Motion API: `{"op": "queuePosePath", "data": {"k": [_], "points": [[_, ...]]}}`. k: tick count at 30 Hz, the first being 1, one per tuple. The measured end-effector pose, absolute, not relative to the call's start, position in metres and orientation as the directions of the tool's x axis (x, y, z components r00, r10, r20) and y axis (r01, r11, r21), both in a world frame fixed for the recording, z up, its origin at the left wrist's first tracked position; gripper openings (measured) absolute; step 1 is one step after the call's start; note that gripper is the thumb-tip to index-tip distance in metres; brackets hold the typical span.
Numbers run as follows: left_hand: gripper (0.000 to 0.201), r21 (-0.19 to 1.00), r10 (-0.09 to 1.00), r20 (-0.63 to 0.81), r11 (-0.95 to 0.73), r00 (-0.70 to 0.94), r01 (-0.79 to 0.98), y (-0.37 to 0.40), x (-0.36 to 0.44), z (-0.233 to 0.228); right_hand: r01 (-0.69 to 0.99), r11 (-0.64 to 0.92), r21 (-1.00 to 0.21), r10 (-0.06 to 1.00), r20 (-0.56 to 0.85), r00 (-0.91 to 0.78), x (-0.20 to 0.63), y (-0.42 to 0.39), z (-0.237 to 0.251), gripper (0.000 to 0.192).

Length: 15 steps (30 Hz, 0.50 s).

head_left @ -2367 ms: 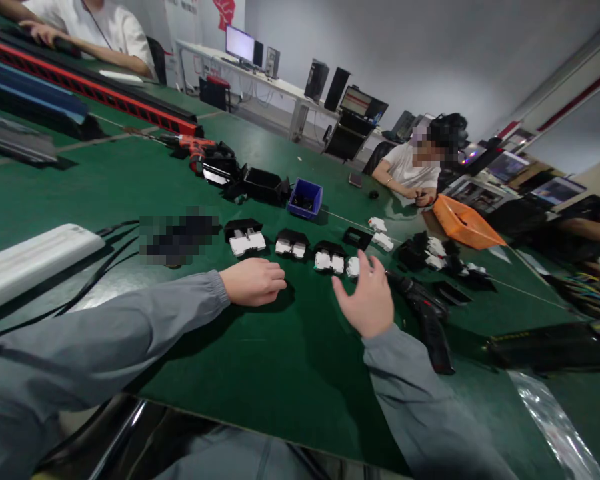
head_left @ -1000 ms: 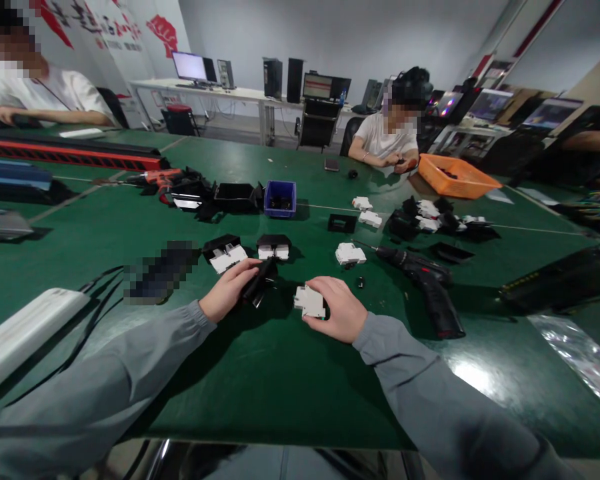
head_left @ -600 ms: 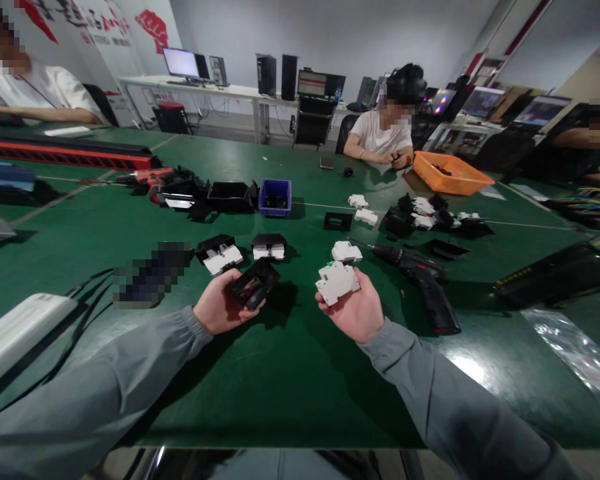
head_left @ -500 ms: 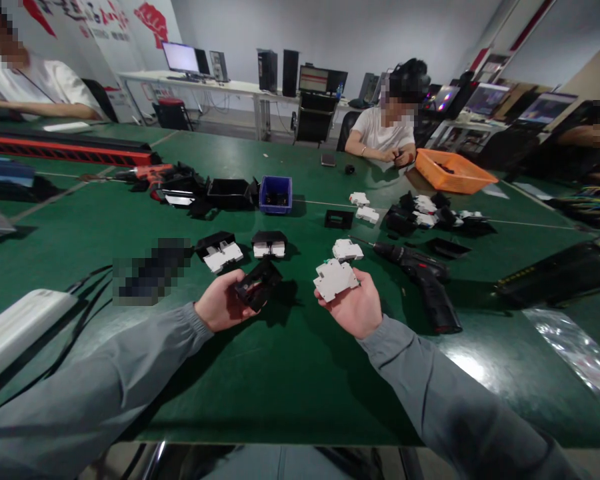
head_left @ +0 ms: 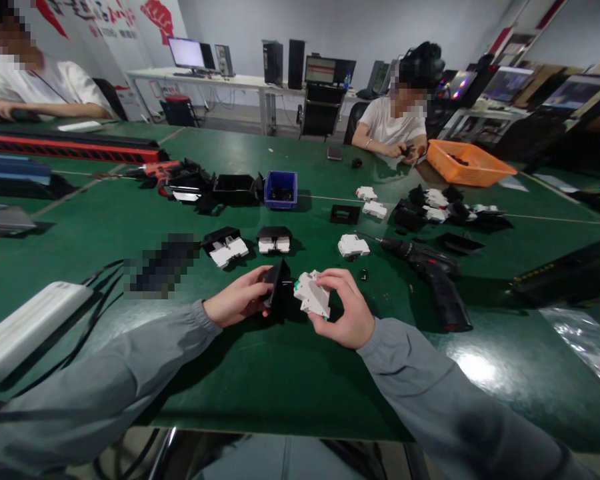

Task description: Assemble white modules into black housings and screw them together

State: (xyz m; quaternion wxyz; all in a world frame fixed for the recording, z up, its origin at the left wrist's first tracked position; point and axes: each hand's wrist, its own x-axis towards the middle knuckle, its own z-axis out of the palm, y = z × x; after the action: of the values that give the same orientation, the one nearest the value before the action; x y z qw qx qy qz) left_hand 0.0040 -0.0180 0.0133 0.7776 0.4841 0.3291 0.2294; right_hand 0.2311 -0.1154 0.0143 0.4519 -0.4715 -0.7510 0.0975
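Note:
My left hand (head_left: 240, 297) is closed on a black plastic housing (head_left: 279, 285), tilted up on its side with its flat face toward the right. Between thumb and fingers of my right hand (head_left: 347, 312) is a white circuit breaker (head_left: 311, 295) with green spots at its edges. A narrow gap separates breaker and housing, both held above the green table. Beyond my hands lie two black housings (head_left: 226, 245) (head_left: 274, 233) with white breakers in them. Another white breaker (head_left: 353, 246) and a small dark piece (head_left: 364, 274) rest past my right hand.
To the right lies a black cordless drill (head_left: 430, 270). Farther back are a blue bin (head_left: 281, 190), a black frame (head_left: 345, 213), a pile of black and white parts (head_left: 433, 207) and an orange basket (head_left: 470, 163). A white power strip (head_left: 35, 330) lies left. Two co-workers sit across the table.
My left hand has turned the black housing onto its side. My right hand has rolled from palm up to a pinch grip, bringing the breaker left, closer to the housing.

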Motion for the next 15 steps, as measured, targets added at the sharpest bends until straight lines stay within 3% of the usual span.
{"op": "queuePosePath", "data": {"k": [5,9,15], "points": [[0.052,0.945,0.648,-0.232,0.326,0.725,0.011,-0.017,0.003,0.009,0.625,0.563,-0.54,0.789,0.577,-0.212,0.233,-0.113,0.013,0.05],[0.06,0.975,0.594,-0.166,0.22,0.787,0.04,-0.018,0.002,0.006,0.607,0.659,-0.444,0.717,0.616,-0.328,0.228,-0.115,0.011,0.057],[0.068,0.965,0.63,-0.173,0.263,0.757,0.001,-0.019,-0.001,0.007,0.653,0.61,-0.45,0.738,0.624,-0.259,0.219,-0.116,0.01,0.068]]}}
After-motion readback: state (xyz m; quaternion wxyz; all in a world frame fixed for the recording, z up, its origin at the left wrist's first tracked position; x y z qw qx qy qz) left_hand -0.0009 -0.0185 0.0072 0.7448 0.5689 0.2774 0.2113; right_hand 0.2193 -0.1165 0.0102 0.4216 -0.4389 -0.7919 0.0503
